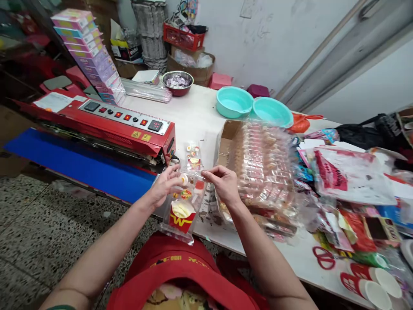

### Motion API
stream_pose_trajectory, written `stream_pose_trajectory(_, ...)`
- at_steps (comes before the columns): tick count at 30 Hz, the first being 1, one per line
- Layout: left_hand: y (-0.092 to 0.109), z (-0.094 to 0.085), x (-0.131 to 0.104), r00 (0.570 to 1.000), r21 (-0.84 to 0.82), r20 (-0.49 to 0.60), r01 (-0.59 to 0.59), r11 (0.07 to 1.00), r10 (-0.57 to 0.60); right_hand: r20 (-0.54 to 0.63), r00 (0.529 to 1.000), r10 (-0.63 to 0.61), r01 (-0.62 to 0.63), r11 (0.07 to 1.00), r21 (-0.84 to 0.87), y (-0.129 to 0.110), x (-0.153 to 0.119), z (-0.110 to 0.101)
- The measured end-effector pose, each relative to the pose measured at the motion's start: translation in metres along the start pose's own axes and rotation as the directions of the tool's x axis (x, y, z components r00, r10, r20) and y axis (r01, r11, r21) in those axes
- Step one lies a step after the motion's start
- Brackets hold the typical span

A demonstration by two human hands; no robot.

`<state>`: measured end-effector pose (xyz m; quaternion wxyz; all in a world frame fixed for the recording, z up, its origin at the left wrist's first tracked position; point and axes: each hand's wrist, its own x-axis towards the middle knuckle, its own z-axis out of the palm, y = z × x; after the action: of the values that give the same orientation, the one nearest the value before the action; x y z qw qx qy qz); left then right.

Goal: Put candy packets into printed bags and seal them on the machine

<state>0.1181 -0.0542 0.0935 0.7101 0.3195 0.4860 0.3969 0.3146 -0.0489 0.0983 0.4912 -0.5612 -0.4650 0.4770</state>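
Observation:
Between my two hands hangs a clear plastic pack (182, 215) with a red fries box and small toy food pieces inside. My left hand (164, 187) grips its upper left edge, fingers bent over the plastic. At the upper right corner, my right hand (223, 183) pinches the film between thumb and forefinger. Just beyond them, a second, similar pack (193, 157) lies on the table. Left of my hands stands a red sealing machine (129, 129) with a blue conveyor belt (80, 165). On the right, a cardboard box (226, 137) holds rows of clear packs (258, 159).
Two turquoise basins (234, 103) sit behind the box. A metal bowl (177, 82) of small packets stands at the back. A tall stack of small boxes (92, 60) rises behind the machine. Red scissors (323, 258), paper cups (368, 290) and plastic bags (355, 176) crowd the right side.

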Motion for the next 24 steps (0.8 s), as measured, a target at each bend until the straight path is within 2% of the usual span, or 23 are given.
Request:
stream_pose_trajectory(3, 0.005, -0.024, 0.008, 0.994, -0.002, -0.102, 0.047, 0.999, -0.047, 0.069, 0.996, 0.05, -0.052, 0.998, 0.03, 0.011, 0.002, 0.024)
stream_pose_trajectory(6, 0.002, -0.044, 0.019, 0.973, -0.023, -0.22, 0.063, 0.998, -0.066, 0.081, 0.993, 0.081, -0.084, 0.996, 0.03, 0.025, 0.004, 0.047)
stream_pose_trajectory(10, -0.015, -0.065, 0.038, 0.93, -0.058, -0.367, 0.007, 0.998, -0.027, 0.073, 0.99, 0.117, -0.121, 0.992, 0.048, 0.048, 0.01, 0.073)
stream_pose_trajectory(13, -0.029, -0.078, 0.055, 0.9, -0.072, -0.436, -0.02, 0.997, -0.014, 0.067, 0.983, 0.173, -0.178, 0.982, 0.07, 0.063, 0.018, 0.091)
stream_pose_trajectory(16, -0.033, -0.092, 0.065, 0.895, -0.111, -0.441, 0.025, 0.993, -0.072, 0.056, 0.967, 0.25, -0.255, 0.959, 0.122, 0.075, 0.028, 0.103)
stream_pose_trajectory(20, -0.026, -0.117, 0.06, 0.908, -0.159, -0.379, 0.126, 0.979, -0.178, 0.036, 0.945, 0.326, -0.326, 0.922, 0.207, 0.086, 0.048, 0.116)
stream_pose_trajectory(24, -0.019, -0.139, 0.056, 0.896, -0.185, -0.405, 0.117, 0.976, -0.184, 0.019, 0.922, 0.386, -0.378, 0.89, 0.253, 0.095, 0.069, 0.145)
